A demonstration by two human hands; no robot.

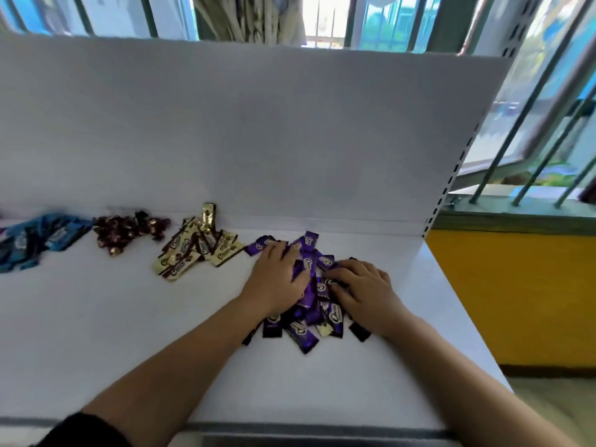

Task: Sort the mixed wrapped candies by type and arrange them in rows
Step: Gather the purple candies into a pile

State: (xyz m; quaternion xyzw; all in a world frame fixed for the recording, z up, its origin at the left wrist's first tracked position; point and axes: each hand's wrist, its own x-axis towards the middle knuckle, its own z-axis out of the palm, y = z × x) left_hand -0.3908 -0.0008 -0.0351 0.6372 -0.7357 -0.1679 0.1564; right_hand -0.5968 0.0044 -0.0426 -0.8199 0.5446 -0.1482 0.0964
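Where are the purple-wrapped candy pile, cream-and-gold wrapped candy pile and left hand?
purple-wrapped candy pile [303,337], head view, wrapper at near edge.
cream-and-gold wrapped candy pile [200,250], head view, pile's middle.
left hand [274,279], head view, back of hand.

I see a white shelf [129,333] filling the lower frame, backed by a plain white panel [258,124] across the middle. A slotted upright [458,169] runs down the panel's right edge. Along the top and down the right side, a window [403,24] with dark bars [498,156] lets in bright daylight; the greenery outside is blurred. A pale curtain [251,17] hangs bunched at top centre. At right, below the sill [516,217], a yellow wall [516,301] meets pale floor [554,408] in the lower right corner.
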